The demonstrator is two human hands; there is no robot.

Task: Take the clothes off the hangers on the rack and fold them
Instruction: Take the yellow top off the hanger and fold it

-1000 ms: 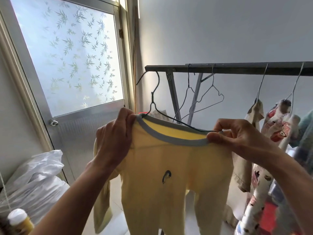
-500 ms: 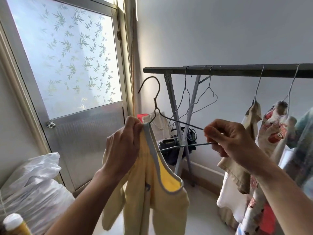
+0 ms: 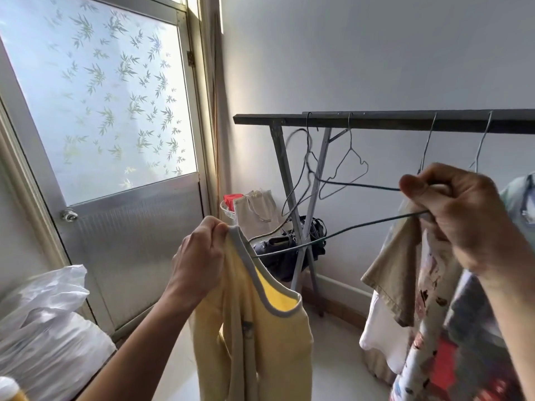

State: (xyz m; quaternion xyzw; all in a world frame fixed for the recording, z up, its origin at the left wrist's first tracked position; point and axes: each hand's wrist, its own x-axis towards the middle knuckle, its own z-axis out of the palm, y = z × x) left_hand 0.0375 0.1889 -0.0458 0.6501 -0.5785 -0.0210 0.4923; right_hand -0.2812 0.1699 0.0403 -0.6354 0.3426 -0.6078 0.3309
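A pale yellow shirt [image 3: 260, 337] with a grey neckband hangs limp from my left hand [image 3: 202, 256], which pinches the collar at its top. My right hand [image 3: 457, 215] grips one end of a dark wire hanger [image 3: 341, 233]. The hanger's far end still pokes just inside the shirt's neck opening. Behind stands a dark metal rack [image 3: 390, 120] with two bare wire hangers [image 3: 344, 169] near its left end. Further right on the rack hang a beige garment [image 3: 396, 273], a white one below it and a printed one [image 3: 425, 328], partly hidden by my right arm.
A frosted door [image 3: 95, 117] with a leaf pattern fills the left. White plastic bags [image 3: 43, 328] lie at lower left. A cloth tote [image 3: 254, 209] and a black bag [image 3: 289, 247] sit in the corner by the rack's leg. Pale floor shows beneath the shirt.
My right hand has pulled the hanger up and to the right, drawing it almost out of the shirt's neck. The shirt has slipped off and now dangles from my left hand.
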